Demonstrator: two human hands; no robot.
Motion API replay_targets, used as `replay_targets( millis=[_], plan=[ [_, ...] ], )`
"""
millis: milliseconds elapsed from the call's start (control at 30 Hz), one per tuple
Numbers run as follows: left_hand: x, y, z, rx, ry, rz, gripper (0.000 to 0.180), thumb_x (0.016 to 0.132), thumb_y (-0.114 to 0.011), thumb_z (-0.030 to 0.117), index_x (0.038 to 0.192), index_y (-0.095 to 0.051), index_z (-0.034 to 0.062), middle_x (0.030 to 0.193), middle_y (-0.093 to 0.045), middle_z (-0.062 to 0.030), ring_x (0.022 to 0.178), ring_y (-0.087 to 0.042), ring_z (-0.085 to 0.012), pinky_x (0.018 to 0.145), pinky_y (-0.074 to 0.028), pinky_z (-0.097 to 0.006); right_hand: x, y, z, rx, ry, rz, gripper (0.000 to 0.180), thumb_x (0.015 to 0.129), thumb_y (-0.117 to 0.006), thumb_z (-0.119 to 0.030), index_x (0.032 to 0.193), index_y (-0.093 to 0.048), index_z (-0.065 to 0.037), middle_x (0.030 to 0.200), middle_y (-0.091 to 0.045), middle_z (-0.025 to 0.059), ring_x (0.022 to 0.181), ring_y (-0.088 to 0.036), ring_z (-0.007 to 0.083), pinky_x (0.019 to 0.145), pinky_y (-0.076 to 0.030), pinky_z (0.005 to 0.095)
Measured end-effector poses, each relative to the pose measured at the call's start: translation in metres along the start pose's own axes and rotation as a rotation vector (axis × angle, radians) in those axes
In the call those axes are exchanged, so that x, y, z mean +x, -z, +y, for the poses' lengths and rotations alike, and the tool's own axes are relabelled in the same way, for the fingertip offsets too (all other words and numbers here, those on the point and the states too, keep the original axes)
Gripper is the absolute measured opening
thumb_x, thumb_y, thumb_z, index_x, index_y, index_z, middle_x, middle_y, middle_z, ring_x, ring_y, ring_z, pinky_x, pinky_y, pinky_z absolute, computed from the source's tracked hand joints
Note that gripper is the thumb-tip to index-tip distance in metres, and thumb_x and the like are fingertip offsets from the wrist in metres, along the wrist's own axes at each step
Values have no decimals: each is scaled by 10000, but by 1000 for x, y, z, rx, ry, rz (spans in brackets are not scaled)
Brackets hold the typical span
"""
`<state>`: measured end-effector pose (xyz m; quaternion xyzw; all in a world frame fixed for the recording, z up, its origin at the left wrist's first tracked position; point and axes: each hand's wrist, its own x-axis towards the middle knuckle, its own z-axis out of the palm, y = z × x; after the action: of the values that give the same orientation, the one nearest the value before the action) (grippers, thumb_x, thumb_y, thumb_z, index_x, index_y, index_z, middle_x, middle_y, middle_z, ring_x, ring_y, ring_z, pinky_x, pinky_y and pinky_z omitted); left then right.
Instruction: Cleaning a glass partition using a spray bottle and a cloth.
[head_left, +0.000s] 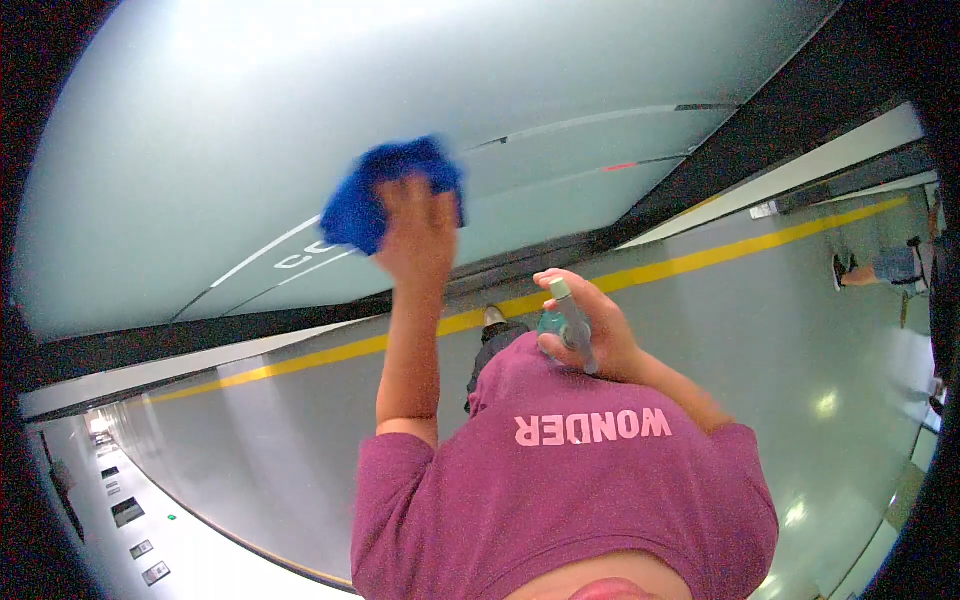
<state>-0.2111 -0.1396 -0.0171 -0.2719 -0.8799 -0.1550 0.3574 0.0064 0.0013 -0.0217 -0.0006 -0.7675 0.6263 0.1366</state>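
My left hand (418, 235) reaches up and presses a blue cloth (360, 205) against a large, pale, smooth panel (250, 140). Motion smears both the hand and the cloth, and the fingers lie over the cloth's right part. In front of my chest, my right hand (612, 325) is wrapped round a small clear spray bottle (574, 322) with a pale top, tilted and apart from the panel. White curved lines and a short red mark (619, 167) show on the panel, partly covered by the cloth.
A dark frame (640, 215) borders the panel. Beyond it runs a grey, shiny floor (300, 440) with a yellow stripe (690, 262). My shoe (494, 315) stands near that stripe. Another person (890, 266) is at the far right. Small dark frames (128, 512) hang on a white wall.
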Motion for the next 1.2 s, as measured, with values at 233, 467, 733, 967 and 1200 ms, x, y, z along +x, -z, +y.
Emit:
replay_targets(
  millis=[233, 467, 733, 967, 1200],
  plan=[
    [-6, 21, -146, -272, 525, 510, 744, 1003, -341, 475, 1472, -166, -76, 1525, -76, -343, 1424, -118, -466, 1165, -71, -518, 17, -24, -4, -15, 154, -74, 608, 708, -769, -187, 1258, -523, -97, 1288, -568, 147, 1131, -586, 329, 919, -485, 397],
    [5, -17, -150, 347, 72, 589, 659, 1028, -300, 382, 1519, -45, 24, 1536, -51, -326, 1408, -126, -511, 1124, -85, -627, 14, -25, -9, -153, 251, -110, 646, 673, -783, -193, 1257, -526, -96, 1259, -590, 149, 1108, -601, 343, 905, -491, 409],
    [61, -17, 114, -211, -130, 380, 510, 911, -517, 350, 1411, -474, 261, 1503, -363, -176, 1353, -362, -329, 1046, -192, -621, -25, 2, 0, -179, 141, 123, 592, 700, -773, -235, 1230, -546, -99, 1246, -601, 141, 1117, -594, 327, 920, -473, 405],
    [61, -60, 253, -475, -465, 266, 363, 809, -622, 301, 1165, -646, 236, 1099, -616, -40, 1076, -540, -280, 898, -381, -503, -54, 15, 7, -199, 82, 267, 627, 668, -794, -158, 1232, -523, -112, 1237, -600, 138, 1038, -632, 300, 884, -484, 394],
    [48, -67, 231, -462, -457, 297, 282, 774, -646, 311, 1047, -681, 248, 1174, -598, 17, 1159, -491, -213, 1007, -311, -442, -60, 21, 13, -89, -24, 313, 622, 671, -802, -148, 1220, -512, -99, 1261, -575, 145, 951, -649, 252, 822, -520, 355]
  ],
)
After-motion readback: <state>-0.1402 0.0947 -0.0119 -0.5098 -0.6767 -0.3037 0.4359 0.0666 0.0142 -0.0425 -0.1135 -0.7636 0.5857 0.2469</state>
